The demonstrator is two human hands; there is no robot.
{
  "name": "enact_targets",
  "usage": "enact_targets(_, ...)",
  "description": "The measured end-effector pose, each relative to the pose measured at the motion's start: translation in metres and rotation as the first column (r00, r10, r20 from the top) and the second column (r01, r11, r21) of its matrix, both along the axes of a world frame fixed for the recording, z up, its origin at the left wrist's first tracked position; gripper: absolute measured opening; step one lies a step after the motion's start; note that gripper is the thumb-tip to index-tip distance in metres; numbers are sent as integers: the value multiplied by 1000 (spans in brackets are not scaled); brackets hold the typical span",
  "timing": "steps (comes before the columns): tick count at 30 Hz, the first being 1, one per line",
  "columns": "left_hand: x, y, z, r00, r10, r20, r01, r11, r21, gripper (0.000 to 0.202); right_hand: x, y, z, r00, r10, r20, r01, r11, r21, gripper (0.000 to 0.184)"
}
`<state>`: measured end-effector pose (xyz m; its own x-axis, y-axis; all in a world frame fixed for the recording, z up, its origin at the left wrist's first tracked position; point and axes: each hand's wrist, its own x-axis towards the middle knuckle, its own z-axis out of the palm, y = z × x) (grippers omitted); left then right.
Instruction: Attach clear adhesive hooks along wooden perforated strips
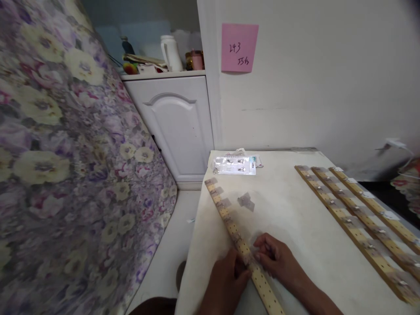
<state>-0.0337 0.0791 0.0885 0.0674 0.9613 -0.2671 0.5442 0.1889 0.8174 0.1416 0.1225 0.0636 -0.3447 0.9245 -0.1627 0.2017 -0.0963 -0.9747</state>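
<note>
A long narrow yellow wooden strip with rows of small holes lies slantwise on the table. My left hand is closed at its left edge, thumb and fingers pressed on the strip. Across from it, my right hand has its fingers pinched at a small clear plastic piece by the strip's right edge; the piece is partly hidden and blurred. Similar clear pieces stick out along the strip's far part. A few loose clear pieces lie just right of it.
Several flat clear packs with small metal parts rest at the table's back edge. On the right lie three more strips fitted with clear pieces and metal parts. A floral curtain hangs left; a white cabinet stands behind.
</note>
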Motion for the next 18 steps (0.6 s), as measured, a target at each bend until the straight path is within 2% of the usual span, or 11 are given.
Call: enact_targets(18, 0, -1, 1, 999, -17, 50, 15, 999, 28, 4, 0, 0, -1, 1000, -4, 8, 4, 1000, 1, 8)
